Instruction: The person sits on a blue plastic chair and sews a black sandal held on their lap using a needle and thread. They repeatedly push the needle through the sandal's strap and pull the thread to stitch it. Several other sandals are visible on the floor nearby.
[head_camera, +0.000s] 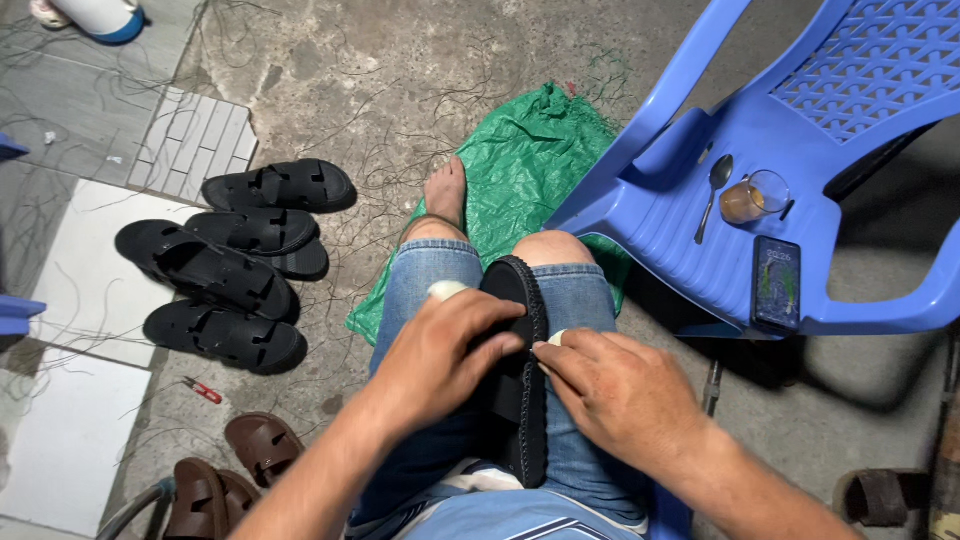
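Black sandal (520, 380) lies lengthwise on the person's lap, toe pointing away. Left hand (440, 355) grasps the sandal across its upper, fingers wrapped over the strap. Right hand (625, 395) pinches the sandal's right edge between thumb and fingertips. Four more black sandals (225, 280) lie on the floor, well left of the sandal. Blue chair (760, 200) stands to its right.

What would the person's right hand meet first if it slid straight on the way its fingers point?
The right hand points left toward the black sandal on the lap; its fingertips already touch the edge, so probably the sandal.
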